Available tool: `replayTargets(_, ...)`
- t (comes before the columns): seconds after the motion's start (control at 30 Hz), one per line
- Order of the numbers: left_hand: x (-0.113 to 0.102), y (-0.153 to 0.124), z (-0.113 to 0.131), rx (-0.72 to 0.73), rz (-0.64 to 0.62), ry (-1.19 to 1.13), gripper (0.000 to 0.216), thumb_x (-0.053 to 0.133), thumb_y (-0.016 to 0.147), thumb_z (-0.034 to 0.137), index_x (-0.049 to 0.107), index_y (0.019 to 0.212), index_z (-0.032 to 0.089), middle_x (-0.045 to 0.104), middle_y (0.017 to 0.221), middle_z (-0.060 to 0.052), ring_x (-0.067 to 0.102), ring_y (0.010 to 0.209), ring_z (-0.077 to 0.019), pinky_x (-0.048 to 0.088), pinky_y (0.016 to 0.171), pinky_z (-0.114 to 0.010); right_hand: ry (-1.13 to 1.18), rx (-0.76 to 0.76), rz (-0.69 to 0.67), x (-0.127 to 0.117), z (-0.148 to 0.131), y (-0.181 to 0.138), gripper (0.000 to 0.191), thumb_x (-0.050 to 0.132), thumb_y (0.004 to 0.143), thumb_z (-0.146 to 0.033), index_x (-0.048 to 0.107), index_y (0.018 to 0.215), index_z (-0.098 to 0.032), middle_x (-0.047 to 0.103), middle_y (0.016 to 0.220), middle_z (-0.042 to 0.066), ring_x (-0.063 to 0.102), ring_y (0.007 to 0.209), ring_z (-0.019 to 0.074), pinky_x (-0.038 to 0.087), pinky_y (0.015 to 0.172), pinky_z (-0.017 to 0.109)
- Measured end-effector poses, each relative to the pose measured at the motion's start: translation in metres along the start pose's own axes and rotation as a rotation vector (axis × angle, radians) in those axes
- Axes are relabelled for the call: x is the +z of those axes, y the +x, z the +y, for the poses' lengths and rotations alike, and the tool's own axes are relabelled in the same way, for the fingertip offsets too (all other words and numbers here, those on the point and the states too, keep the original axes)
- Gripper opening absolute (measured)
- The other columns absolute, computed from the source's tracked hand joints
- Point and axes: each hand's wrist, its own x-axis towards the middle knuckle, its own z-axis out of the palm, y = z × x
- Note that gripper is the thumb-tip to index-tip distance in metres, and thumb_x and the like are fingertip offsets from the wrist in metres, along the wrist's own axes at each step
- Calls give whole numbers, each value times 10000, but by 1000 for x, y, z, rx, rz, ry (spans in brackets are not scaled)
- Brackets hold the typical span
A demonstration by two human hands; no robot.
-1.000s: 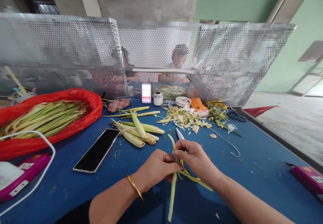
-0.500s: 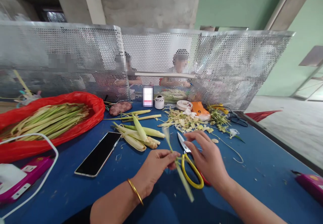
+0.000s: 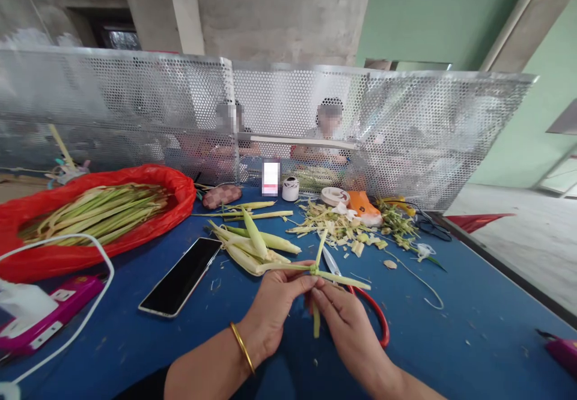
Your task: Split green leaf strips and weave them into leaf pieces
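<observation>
My left hand [image 3: 276,307], with a gold bangle on its wrist, pinches the crossing of pale green leaf strips [image 3: 321,271]. My right hand [image 3: 343,322] pinches the same strips from below and to the right. The strips form a cross above the blue table [image 3: 451,334]. Scissors [image 3: 367,307] with red handles lie on the table just behind my right hand, blade pointing away. A small pile of folded leaf cones [image 3: 252,247] lies ahead of my left hand.
A black phone [image 3: 181,275] lies left of my hands. A red bag [image 3: 97,220] full of green leaves sits far left, with a pink device [image 3: 54,313] and white cable nearby. Leaf scraps [image 3: 342,226], a tape roll [image 3: 334,196] and a perforated metal screen [image 3: 288,124] stand behind; people sit beyond it.
My right hand left the scissors on the table and came back to the strips. The strips went from a single hanging length to a crossed shape held by both hands.
</observation>
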Motion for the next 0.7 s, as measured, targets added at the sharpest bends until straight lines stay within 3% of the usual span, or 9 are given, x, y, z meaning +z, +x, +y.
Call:
replayTargets(0.23,2,-3,2,6,50,-84,320,831,489,158,753,797,124,707,652,-55,589,626,-122,428,603,-213,-158,-246,-28,-6,-9,-3,286,390,957,-218,468,682,-209,560,742,39,546,783,182,445,747,302)
replayTargets(0.43,1,-3,1,-36,98,-104,302,794,509,98,746,807,104,722,681,-74,620,644,-130,441,610,-206,-176,-266,-63,-4,-5,-6,183,387,953,-179,522,832,-200,604,894,75,559,832,184,453,767,318)
replayTargets(0.7,2,-4,5,-101,120,-110,265,732,557,30,726,810,108,717,661,-74,647,656,-141,457,640,-214,-232,-284,-66,1,-3,-8,173,384,946,-166,522,845,-196,604,876,70,567,830,183,457,778,311)
